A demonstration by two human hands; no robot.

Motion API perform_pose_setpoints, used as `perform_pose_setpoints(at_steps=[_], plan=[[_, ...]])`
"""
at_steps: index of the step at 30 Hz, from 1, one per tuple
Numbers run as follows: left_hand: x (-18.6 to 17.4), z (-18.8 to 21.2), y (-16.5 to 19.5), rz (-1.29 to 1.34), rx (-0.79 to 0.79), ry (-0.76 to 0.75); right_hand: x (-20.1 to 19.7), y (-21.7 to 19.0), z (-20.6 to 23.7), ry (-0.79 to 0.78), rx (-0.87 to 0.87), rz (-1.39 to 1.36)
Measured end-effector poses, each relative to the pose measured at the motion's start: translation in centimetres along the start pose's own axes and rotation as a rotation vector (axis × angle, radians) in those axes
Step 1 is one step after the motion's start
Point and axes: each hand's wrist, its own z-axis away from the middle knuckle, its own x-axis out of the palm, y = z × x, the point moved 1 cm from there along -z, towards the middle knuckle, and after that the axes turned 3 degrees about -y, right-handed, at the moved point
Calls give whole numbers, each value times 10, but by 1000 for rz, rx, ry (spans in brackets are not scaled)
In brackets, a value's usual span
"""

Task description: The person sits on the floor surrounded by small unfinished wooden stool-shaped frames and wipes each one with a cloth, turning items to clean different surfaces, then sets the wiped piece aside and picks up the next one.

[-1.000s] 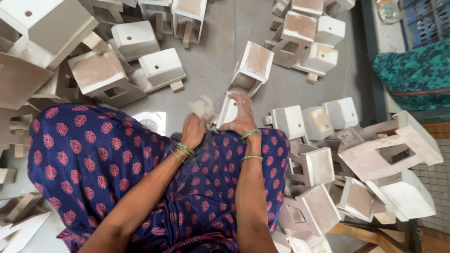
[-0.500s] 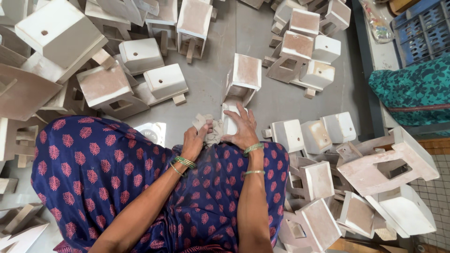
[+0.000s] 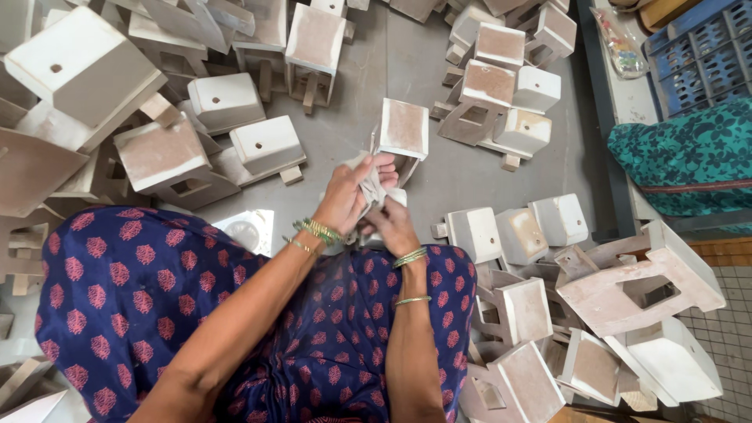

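My left hand (image 3: 348, 196) grips a crumpled pale cloth (image 3: 370, 178) and presses it against a small white box-shaped piece (image 3: 392, 202) in front of my knees. My right hand (image 3: 392, 225) holds that piece from below; most of it is hidden by both hands. Green bangles sit on both wrists. A blue dress with red print (image 3: 141, 290) covers my lap.
Many white box-shaped pieces with wooden legs lie scattered on the grey floor (image 3: 462, 172), piled at left (image 3: 78, 70), at top (image 3: 501, 70) and at right (image 3: 627, 290). One stands just beyond my hands (image 3: 404, 127). A teal patterned cloth (image 3: 689, 157) and blue crate (image 3: 697, 47) are at right.
Both hands have come up and together; the left hand with the cloth now rubs over the piece that the right hand lifted from the floor. The view shifted slightly down.
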Motion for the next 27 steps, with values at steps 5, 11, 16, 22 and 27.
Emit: perform_pose_setpoints(at_steps=[5,11,16,22,27], plan=[[-24,-51,22,-1330,-206,332,-38,-16,16,383,-398,-138],[-5,-92,37,-1771,281,-10,-62,-8,20,348,-511,-836],[2,-125,30,-2016,317,-309,-57,1,15,218,-457,-976],[-13,-117,29,-1887,376,-308,-37,5,-10,277,65,-167],[-17,-89,23,-1789,314,-131,-22,16,-56,580,-310,939]])
